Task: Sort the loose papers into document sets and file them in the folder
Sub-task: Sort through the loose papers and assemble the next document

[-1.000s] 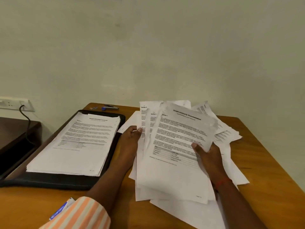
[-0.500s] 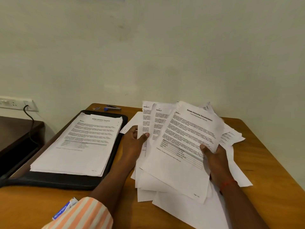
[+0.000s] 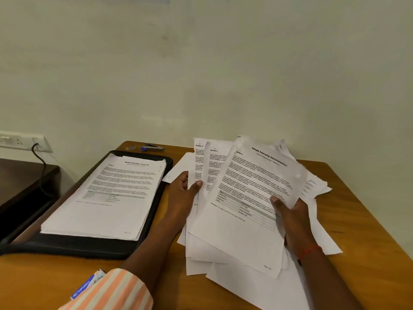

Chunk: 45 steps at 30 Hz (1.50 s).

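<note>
A fanned set of printed sheets is held above the table. Its top sheet (image 3: 250, 198) is headed "Sample Internship Documentation". My right hand (image 3: 290, 218) pinches that sheet at its right edge, thumb on top. My left hand (image 3: 182, 193) grips the left side of the fan, where sheets headed "Section 2" and "Section 3" (image 3: 202, 162) stick out. More loose papers (image 3: 319, 231) lie spread under and to the right of the fan. An open black folder (image 3: 154, 211) lies at left with a stack of papers (image 3: 111, 193) on it, headed "Sample Education Transcript".
A blue and grey stapler (image 3: 153, 148) sits at the table's far edge near the wall. A dark side table (image 3: 20, 177) stands to the left, below a wall socket (image 3: 24, 142) with a black cable. The wooden table (image 3: 357, 220) ends close on the right.
The top internship sheet has tilted clockwise and slid right, so the Section 2 and Section 3 sheets show more. Both hands keep their hold.
</note>
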Available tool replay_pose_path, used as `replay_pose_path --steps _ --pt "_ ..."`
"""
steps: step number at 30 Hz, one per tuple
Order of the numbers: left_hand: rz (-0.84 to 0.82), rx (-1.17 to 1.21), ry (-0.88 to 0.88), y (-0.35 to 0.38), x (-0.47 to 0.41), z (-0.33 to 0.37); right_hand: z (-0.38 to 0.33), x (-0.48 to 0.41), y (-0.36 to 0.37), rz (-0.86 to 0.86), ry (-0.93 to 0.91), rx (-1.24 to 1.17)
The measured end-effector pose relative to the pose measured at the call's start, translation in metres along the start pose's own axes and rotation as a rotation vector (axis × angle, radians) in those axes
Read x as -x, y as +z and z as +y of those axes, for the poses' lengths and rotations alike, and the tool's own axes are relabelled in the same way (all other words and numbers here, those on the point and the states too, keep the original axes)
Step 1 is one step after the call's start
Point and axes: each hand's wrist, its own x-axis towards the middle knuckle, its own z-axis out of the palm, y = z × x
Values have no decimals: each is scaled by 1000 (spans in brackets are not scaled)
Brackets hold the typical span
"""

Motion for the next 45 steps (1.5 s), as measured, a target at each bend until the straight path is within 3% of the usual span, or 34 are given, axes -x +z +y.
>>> replay_pose_path --steps 27,34,37,45 --pt "31 32 14 1 1 3 1 -1 -1 -24 5 -35" --pt "-136 22 -21 7 10 7 -6 7 6 -89 -18 -5" --pt "-205 -81 49 11 15 7 -12 12 10 -87 -35 -15" --pt "-93 -37 201 16 19 42 -55 23 20 -160 -131 -7"
